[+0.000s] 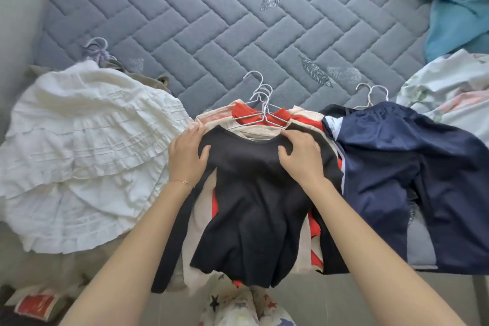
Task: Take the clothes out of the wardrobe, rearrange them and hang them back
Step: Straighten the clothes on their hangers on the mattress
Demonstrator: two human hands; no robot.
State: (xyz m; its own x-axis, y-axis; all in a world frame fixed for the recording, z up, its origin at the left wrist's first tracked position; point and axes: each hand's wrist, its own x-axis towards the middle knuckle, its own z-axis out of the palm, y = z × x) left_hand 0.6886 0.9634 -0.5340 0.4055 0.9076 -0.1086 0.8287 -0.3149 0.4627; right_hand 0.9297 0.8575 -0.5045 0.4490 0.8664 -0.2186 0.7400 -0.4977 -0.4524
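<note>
Two hands grip the black top (251, 193) at its shoulders, my left hand (186, 152) and right hand (300, 157). It lies atop hangered clothes (238, 112).

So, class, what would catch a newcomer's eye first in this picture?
A black top lies centre on a stack of hangered clothes, with the left hand and right hand holding its shoulders. A white ruffled skirt spreads at left and navy trousers at right, all on a grey quilted mattress.
</note>
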